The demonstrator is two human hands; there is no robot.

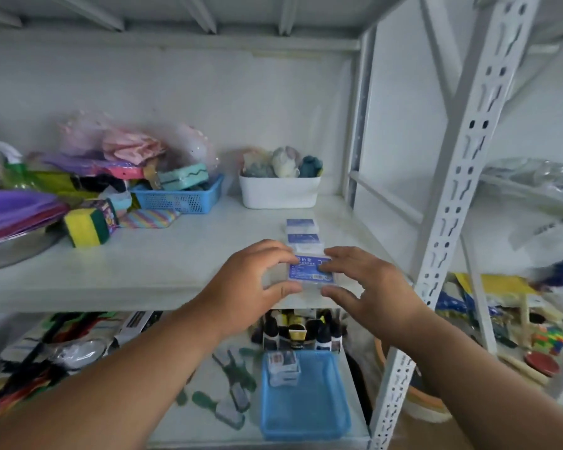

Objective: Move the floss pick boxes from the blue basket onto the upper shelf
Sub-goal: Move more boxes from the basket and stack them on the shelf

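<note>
Now both hands (254, 280) (364, 287) hold a clear, blue-labelled floss pick box (311, 270).

Both hands, left (254, 280) and right (368, 287), pinch a floss pick box (311, 271) at the upper shelf (143, 274) front edge, behind it two more boxes (303, 235).

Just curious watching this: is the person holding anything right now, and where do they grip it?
Yes: a floss pick box, pinched between both hands, left hand on its left end, right hand on its right end.
</note>
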